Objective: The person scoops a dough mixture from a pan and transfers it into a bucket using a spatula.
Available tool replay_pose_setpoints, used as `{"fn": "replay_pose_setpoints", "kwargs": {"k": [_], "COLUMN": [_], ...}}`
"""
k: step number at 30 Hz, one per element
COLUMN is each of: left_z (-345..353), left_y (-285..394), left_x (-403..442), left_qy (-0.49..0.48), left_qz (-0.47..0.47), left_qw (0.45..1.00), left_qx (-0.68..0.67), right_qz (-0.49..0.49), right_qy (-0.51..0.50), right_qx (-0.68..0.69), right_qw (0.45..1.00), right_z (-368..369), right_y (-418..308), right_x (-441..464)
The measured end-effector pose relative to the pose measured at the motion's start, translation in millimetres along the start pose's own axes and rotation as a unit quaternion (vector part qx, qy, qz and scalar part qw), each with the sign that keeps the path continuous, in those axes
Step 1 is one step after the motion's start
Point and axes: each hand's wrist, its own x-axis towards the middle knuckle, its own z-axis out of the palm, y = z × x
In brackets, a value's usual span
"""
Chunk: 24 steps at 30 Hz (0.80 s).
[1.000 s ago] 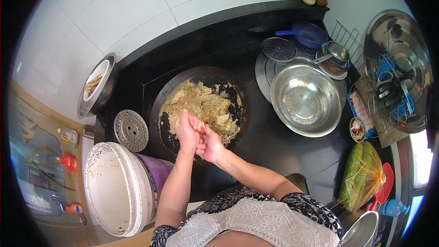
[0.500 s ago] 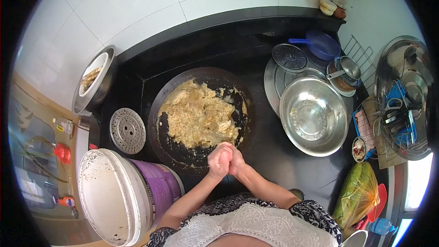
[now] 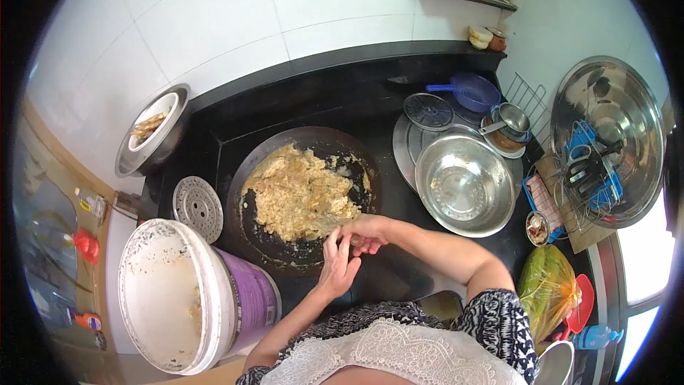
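Beige mash [image 3: 296,196] lies in a pan [image 3: 251,242]; left hand [image 3: 338,269] loosely spread, right hand [image 3: 367,232] curled, any hold unclear.

In the middle of the frame, the wok [image 3: 285,260] looks like dark metal, mostly matt, and the mixture [image 3: 303,196] in it is rough, lumpy and moist. The black table [image 3: 395,278] is smooth and glossy, throwing back pale reflections. Right of centre, the basin [image 3: 434,189] is shiny, bright metal; at the left, the perforated disc [image 3: 198,207] is duller metal. The bucket [image 3: 157,292] at lower left is white plastic, its inside smeared and speckled. The strainer [image 3: 476,93] at upper right is blue plastic. At lower right, the bag [image 3: 548,292] is thin, glossy, see-through plastic. At the bottom, white lace [image 3: 399,346] lies over soft, patterned cloth [image 3: 491,321]. The wall tiles [image 3: 342,0] across the top are smooth and glossy.
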Motion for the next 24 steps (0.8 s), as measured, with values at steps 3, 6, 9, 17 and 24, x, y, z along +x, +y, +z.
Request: {"fn": "replay_pose_setpoints", "kwargs": {"k": [3, 6, 9, 17, 24], "left_z": [-20, -28, -37, -43, -30], "left_y": [2, -7, -18, -34, -40], "left_x": [-26, -64, -100, -158, -165], "left_qy": [-0.085, -0.060, -0.060, -0.100, -0.049], "left_qz": [-0.022, -0.061, -0.143, -0.331, -0.347], "left_qw": [0.994, 0.994, 0.986, 0.936, 0.935], "left_qx": [-0.072, -0.061, -0.062, -0.068, -0.055], "right_qz": [0.060, 0.160, 0.303, 0.247, 0.089], "right_qy": [0.019, 0.047, 0.045, 0.058, 0.120], "right_qx": [-0.162, -0.259, -0.281, -0.219, -0.140], "right_qw": [0.985, 0.951, 0.910, 0.942, 0.979], "right_z": [17, 4, -12, -11, -8], "right_y": [-11, 3, 3, 21, 62], "right_x": [3, 52, 74, 61, 26]}}
